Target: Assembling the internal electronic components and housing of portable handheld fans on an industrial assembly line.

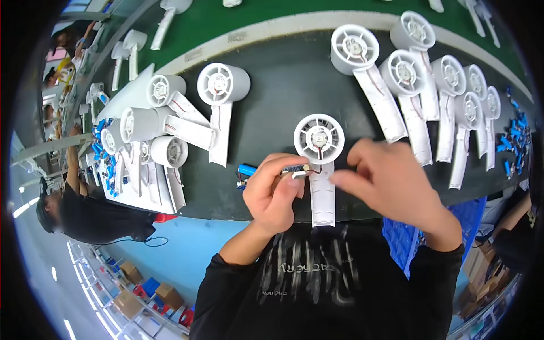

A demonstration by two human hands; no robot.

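A white handheld fan body (319, 131) lies in front of me, its round head away from me and its open handle shell (323, 201) pointing toward me. My left hand (271, 195), left of the handle, pinches a small dark circuit board (294, 169) between thumb and fingers. Thin wires run from the board's end toward the fan head. Beside that hand lies a blue cylindrical battery (247, 169), partly covered by the fingers. To the right of the handle hovers my right hand (394, 181), thumb and forefinger apart, nothing visible between them.
Several similar white fans (403, 73) stand in a group at the right, with blue batteries (514, 136) beyond. More fans (141, 124) and batteries crowd the left. A blue crate (399, 241) sits below the bench edge. Another person (96, 212) works at far left.
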